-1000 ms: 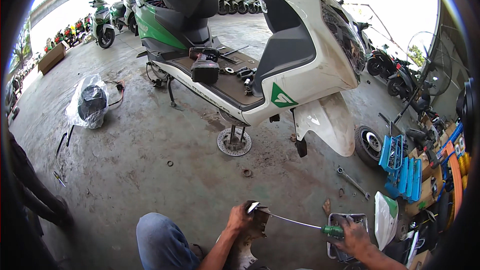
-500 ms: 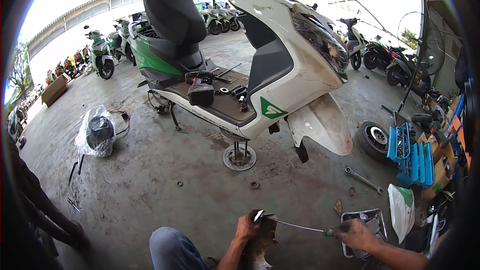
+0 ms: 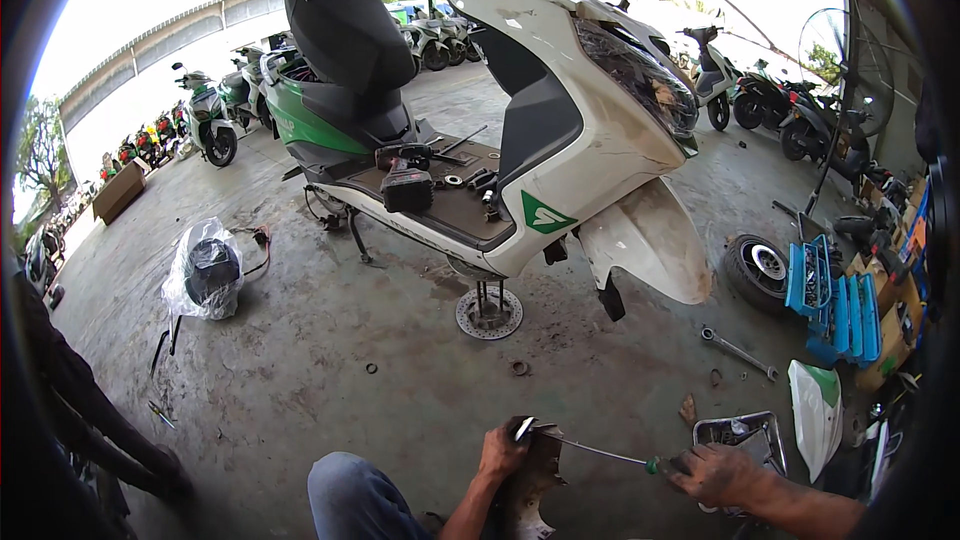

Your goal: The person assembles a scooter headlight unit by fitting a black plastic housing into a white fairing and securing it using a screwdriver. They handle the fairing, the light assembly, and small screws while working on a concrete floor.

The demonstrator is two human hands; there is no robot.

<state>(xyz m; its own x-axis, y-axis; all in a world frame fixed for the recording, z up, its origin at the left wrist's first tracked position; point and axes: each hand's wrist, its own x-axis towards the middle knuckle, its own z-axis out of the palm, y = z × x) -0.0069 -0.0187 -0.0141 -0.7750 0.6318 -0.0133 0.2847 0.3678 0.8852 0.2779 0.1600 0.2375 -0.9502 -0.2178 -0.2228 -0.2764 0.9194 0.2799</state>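
Note:
My left hand (image 3: 503,448) is closed around the top of a worn, dirty panel piece (image 3: 537,485) with a jagged edge. A small shiny metal part (image 3: 524,428) shows beside its fingers. In my right hand (image 3: 713,472) is the green handle of a long-shafted screwdriver (image 3: 605,454). Its shaft points left, and the tip meets the upper edge of the panel piece near my left hand. Exactly what the tip touches is too small to make out. My left knee (image 3: 357,500), in blue jeans, is beside my left forearm.
Ahead stands a white and green scooter (image 3: 570,180), with a cordless power tool (image 3: 405,185) on its footboard and a brake disc (image 3: 489,314) below. At right are a metal tray (image 3: 775,420), a wrench (image 3: 740,353), a wheel (image 3: 757,275) and a blue toolbox (image 3: 850,315). A person's legs (image 3: 95,410) are at left.
The view has turned slightly, so the scooter and floor items sit a little further right. Both hands keep their grips, and the screwdriver tip stays at the panel's upper edge.

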